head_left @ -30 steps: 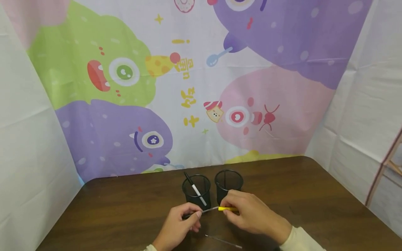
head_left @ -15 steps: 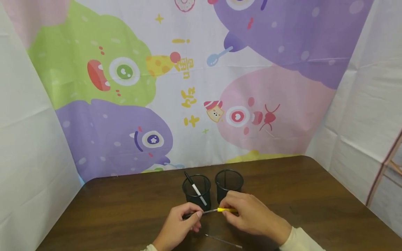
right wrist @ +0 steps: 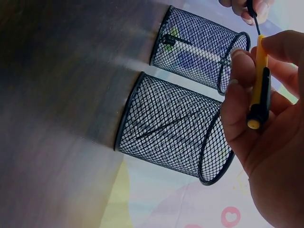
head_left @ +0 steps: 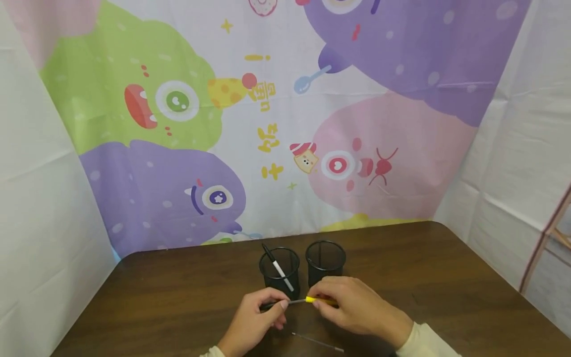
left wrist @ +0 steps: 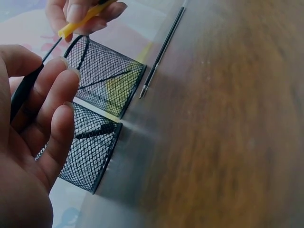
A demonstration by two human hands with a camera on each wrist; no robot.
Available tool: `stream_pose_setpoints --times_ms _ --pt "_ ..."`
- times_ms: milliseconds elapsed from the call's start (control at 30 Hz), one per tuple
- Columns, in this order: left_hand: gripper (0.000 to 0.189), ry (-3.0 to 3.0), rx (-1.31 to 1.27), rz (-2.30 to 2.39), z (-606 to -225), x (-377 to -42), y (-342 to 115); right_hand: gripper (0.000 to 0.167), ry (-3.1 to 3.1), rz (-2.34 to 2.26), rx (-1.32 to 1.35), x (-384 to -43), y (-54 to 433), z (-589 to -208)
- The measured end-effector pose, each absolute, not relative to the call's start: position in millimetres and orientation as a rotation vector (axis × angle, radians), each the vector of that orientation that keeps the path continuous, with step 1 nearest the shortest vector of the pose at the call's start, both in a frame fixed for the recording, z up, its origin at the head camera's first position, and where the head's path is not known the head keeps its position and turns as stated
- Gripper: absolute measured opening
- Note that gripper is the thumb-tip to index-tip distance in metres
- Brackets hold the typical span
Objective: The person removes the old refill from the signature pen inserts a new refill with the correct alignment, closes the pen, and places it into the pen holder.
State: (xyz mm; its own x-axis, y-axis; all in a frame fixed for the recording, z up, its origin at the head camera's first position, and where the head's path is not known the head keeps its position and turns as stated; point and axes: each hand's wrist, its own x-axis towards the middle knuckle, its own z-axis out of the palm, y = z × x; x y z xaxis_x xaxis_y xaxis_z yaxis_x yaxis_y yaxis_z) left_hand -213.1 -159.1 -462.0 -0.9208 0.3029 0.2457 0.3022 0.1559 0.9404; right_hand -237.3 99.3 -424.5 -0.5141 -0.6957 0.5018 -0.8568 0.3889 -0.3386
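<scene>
In the head view my left hand (head_left: 252, 320) pinches a black pen section (left wrist: 21, 95), from which a thin dark refill (left wrist: 51, 49) sticks out. To its right, my right hand (head_left: 357, 307) grips a yellow pen barrel (right wrist: 261, 57) with a black clip, thumb and fingers around it. The refill's free end meets the barrel's open end; how deep it reaches inside is hidden. A second, loose refill (head_left: 317, 342) lies on the table just below the hands, with its metal tip visible in the left wrist view.
Two black mesh pen cups stand just beyond the hands. The left cup (head_left: 273, 283) holds a black-and-white marker (head_left: 282, 272) leaning on its rim; the right cup (head_left: 320, 272) is beside it. Behind the brown table (head_left: 178, 287) hangs a cartoon-printed cloth (head_left: 285, 208).
My right hand has shifted slightly left with the yellow barrel, and the bare length of refill between the hands is shorter. My left hand has hardly moved.
</scene>
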Motion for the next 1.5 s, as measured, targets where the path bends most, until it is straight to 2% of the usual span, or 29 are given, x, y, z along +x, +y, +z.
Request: stream_pose_setpoints --times_ms 867,1500 --pt "0.019 2.410 0.651 1.926 -462.0 -214.3 -159.3 0.026 -2.400 0.766 1.242 -237.2 97.3 -426.7" --pt "0.019 2.383 0.637 1.916 -460.6 -212.5 -158.1 0.021 -2.394 0.798 1.293 -236.7 96.9 -428.1"
